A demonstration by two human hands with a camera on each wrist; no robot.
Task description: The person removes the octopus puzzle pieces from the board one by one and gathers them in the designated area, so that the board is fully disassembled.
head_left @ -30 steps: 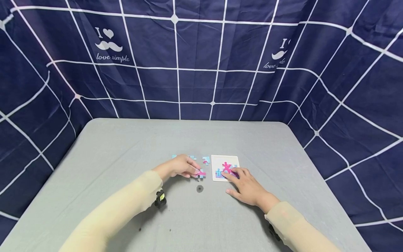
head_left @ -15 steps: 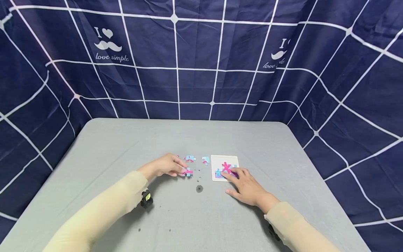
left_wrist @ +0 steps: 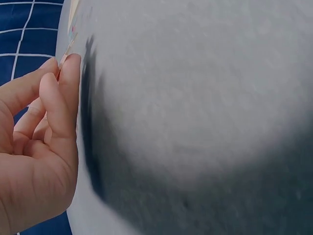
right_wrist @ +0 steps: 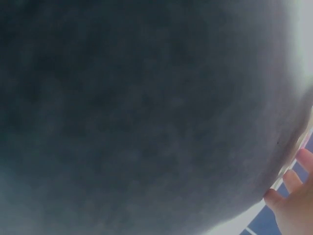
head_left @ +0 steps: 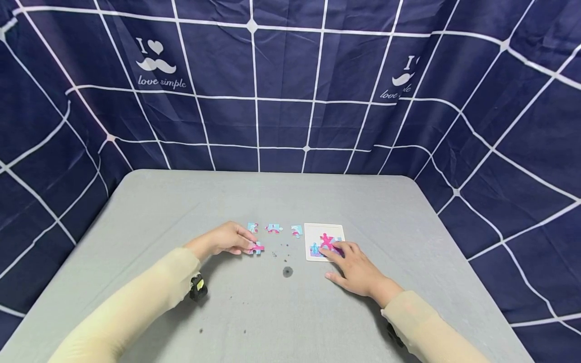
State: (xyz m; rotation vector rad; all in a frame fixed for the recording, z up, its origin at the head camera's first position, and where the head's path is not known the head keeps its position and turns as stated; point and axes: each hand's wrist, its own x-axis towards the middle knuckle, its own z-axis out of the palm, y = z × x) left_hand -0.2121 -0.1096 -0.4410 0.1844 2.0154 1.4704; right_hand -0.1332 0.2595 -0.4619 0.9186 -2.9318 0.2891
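Observation:
Between thumb and fingers, the left hand (head_left: 227, 238) pinches a pink and light-blue puzzle piece (head_left: 257, 248), left of the tray. In the left wrist view the left hand (left_wrist: 46, 122) shows the piece edge-on at its fingertips. The right hand (head_left: 358, 269) has its fingers spread, fingertips on the joined pink, blue and purple pieces (head_left: 327, 241) in the lower part of a white tray (head_left: 313, 228). Only the fingers and part of the palm of the right hand (right_wrist: 293, 196) appear at the right wrist view's edge.
Three loose pieces, a left one (head_left: 252, 228), a middle one (head_left: 274, 229) and a right one (head_left: 296, 230), lie in a row left of the tray. Dark spots (head_left: 288, 272) mark the grey table (head_left: 290, 312). A navy curtain (head_left: 281, 121) with white lines stands behind.
The left hand has moved left with the pinched piece, away from the tray, uncovering the loose pieces behind it. The right hand has stayed in place.

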